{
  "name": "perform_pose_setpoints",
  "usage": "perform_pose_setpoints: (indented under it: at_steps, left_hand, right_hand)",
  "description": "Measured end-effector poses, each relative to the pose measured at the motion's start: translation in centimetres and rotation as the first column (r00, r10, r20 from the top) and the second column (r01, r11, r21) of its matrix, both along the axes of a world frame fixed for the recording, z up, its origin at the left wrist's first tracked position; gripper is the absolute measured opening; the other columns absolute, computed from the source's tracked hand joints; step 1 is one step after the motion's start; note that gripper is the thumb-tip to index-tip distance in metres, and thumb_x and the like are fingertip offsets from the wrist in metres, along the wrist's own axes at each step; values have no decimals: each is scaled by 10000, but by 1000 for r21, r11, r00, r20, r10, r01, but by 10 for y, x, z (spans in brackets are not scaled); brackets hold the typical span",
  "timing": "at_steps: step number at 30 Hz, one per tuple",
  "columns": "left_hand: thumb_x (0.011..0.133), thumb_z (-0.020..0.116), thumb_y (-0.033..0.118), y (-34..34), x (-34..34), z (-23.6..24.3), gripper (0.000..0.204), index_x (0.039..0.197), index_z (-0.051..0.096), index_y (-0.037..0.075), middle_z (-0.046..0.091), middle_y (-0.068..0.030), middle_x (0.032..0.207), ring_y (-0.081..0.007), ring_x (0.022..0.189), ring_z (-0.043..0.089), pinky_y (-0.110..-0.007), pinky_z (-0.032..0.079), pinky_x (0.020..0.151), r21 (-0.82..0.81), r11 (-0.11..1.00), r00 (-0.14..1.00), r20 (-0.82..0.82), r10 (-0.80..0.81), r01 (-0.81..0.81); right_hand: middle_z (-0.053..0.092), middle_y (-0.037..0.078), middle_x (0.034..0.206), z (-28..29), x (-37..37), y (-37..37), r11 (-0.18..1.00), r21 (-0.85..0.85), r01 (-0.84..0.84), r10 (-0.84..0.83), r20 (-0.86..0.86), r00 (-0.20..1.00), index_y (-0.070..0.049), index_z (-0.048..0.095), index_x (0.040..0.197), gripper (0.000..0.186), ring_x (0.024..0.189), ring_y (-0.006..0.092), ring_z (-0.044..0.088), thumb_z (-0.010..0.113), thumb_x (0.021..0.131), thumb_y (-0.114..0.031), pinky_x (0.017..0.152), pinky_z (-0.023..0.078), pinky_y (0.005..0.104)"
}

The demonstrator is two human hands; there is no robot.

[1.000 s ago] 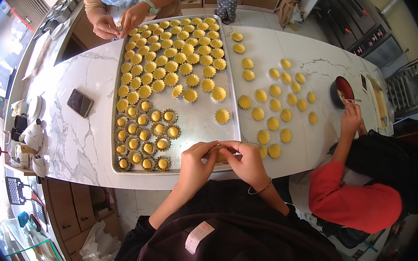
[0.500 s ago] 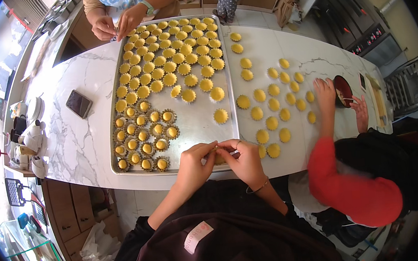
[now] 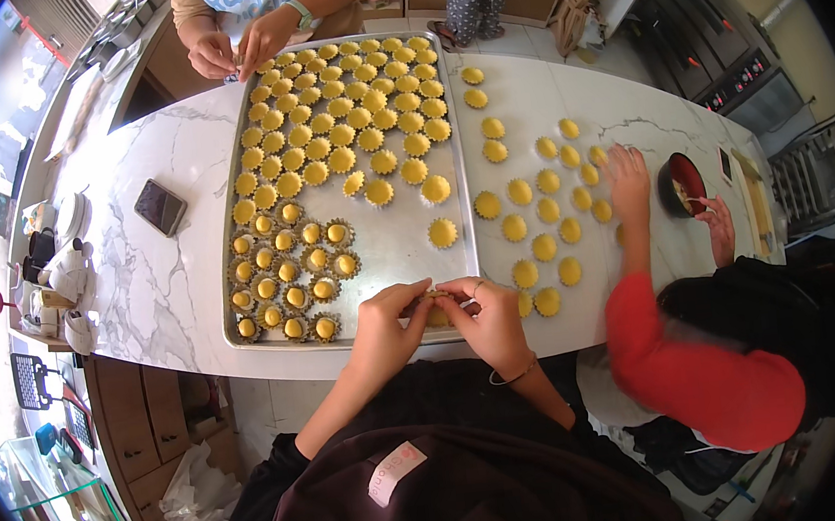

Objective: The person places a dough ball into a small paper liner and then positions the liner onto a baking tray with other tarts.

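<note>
Over the near edge of the large metal tray (image 3: 408, 261), my left hand (image 3: 391, 315) and my right hand (image 3: 483, 314) meet with fingertips pinched together. Between them shows a bit of a yellow tart shell (image 3: 437, 317), mostly hidden by the fingers. Rows of fluted yellow tart shells (image 3: 342, 159) fill the far part of the tray. At its near left stand several dark fluted tins with yellow dough balls (image 3: 287, 271) in them. One lone tart shell (image 3: 442, 232) sits on the tray just beyond my right hand.
Several yellow tart shells (image 3: 543, 246) stand on the marble table (image 3: 211, 310) right of the tray. A co-worker in red sleeves (image 3: 633, 305) reaches over them beside a dark bowl (image 3: 680, 185). Another person's hands (image 3: 242, 51) work at the far left corner. A phone (image 3: 159, 207) lies left.
The co-worker's hand at the right has moved left from beside the bowl to over the loose tart shells. My hands stay almost in place, still pinching.
</note>
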State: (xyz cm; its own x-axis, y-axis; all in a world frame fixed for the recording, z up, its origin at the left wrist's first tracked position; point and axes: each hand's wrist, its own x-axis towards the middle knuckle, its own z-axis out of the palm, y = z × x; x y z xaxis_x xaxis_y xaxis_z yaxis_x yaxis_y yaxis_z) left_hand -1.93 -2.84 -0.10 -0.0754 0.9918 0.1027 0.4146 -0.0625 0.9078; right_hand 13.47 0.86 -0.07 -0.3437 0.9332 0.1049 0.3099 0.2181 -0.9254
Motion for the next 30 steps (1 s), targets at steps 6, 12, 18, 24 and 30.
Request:
perform_pose_setpoints:
  at_steps: [6,12,18,24,30]
  left_hand:
    - [803,632,7,-1,5,3,267,1067,630,-34,655,-167,835,-218,718,665,-291,531,645,-83,996,995,94,24,-16]
    - [802,634,14,0,1,6,267,1067,635,-19,648,-156,823,-217,706,659,-291,525,640,-20,1000,1000,12,-15,15]
    - [791,641,-8,-2,-1,1,264,1055,642,-23,660,-129,861,-181,714,646,-274,529,687,-2,1000,999,38,2,-2]
    - [781,636,-9,-4,3,5,218,998,648,-19,646,-139,795,-239,679,642,-295,501,618,96,995,999,39,31,-35]
    - [801,618,-14,-5,-3,0,181,980,645,-26,641,-149,796,-238,646,616,-301,496,609,152,988,998,-57,33,-24]
  right_hand:
    - [667,120,872,-2,-1,0,990,-135,42,-54,-89,995,22,639,975,173,760,161,666,661,816,-41,611,546,259]
    - [667,113,868,0,-1,2,999,-39,24,-26,-52,998,29,644,949,151,753,150,660,662,817,-41,612,545,255]
    - [668,98,877,6,-3,-1,999,-34,8,-10,-63,998,26,652,949,150,766,129,652,668,809,-24,611,532,239]
    - [664,93,866,-6,-2,-2,1000,-7,24,-25,-56,998,24,652,961,151,750,110,643,665,814,-7,611,516,221]
    - [659,107,850,12,-5,-5,1000,2,1,-1,-59,998,24,649,939,138,689,133,641,667,818,-40,583,509,231]
